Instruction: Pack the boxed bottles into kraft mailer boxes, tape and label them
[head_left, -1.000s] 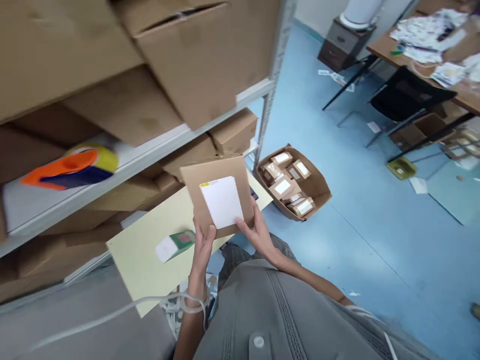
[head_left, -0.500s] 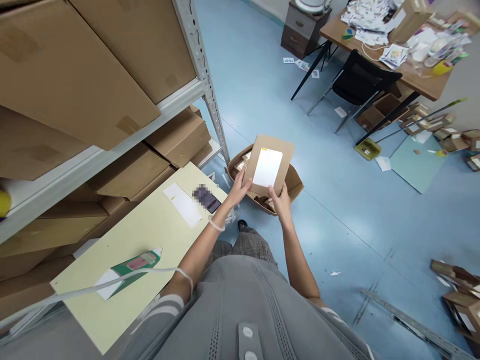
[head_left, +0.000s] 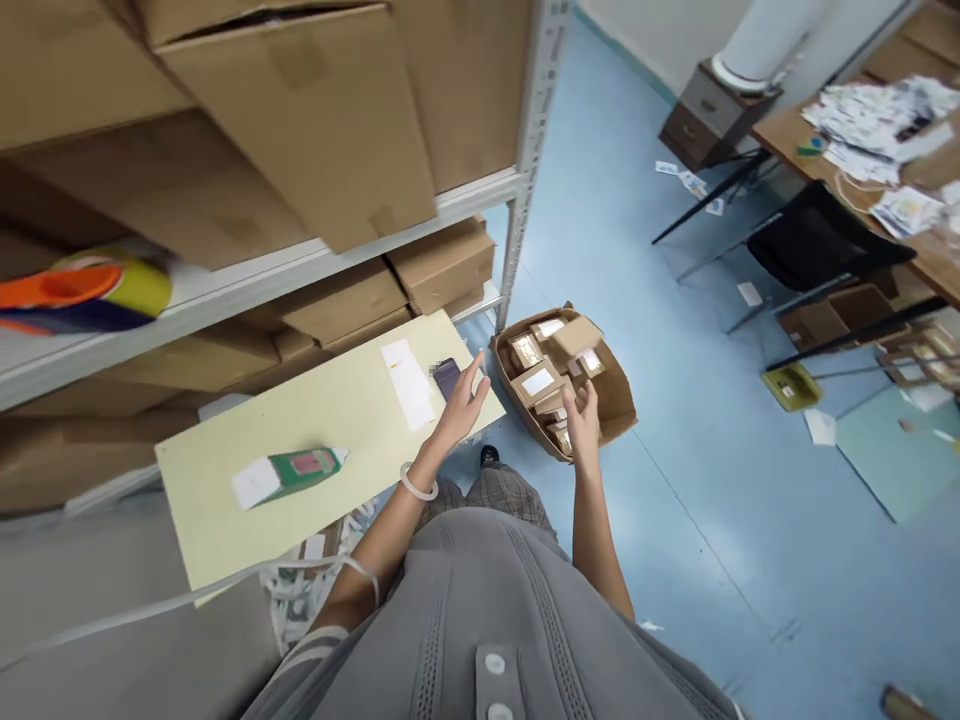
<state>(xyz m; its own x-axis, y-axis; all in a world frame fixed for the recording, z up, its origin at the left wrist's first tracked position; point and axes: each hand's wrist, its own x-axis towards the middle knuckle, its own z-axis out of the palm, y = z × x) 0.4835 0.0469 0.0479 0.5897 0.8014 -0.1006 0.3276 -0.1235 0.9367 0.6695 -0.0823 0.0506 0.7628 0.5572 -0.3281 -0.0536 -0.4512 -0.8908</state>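
Observation:
My left hand [head_left: 465,402] is empty, thumb and fingers apart, beside a dark phone [head_left: 447,377] at the end of the pale yellow tabletop [head_left: 315,420]. Over the near side of a large open carton [head_left: 616,400] on the floor is my right hand [head_left: 583,418], its fingers loosely bent and apart with nothing in them. Inside the carton lie several small cardboard parcels [head_left: 538,382], some with white labels. One plain brown parcel [head_left: 576,337] rests tilted on top of the others. White label paper [head_left: 409,385] lies left of the phone.
A green and white box [head_left: 289,476] stands on the tabletop. Metal shelving [head_left: 525,130] with cardboard boxes rises at the left, holding yellow tape [head_left: 139,290]. A black chair [head_left: 821,240] and cluttered desk [head_left: 780,130] are at the right. A white cable crosses my left arm.
Both hands held a flat cardboard parcel with a white label; they have let go of it and moved apart. The view has turned right-to-left, showing more shelf and the carton's contents.

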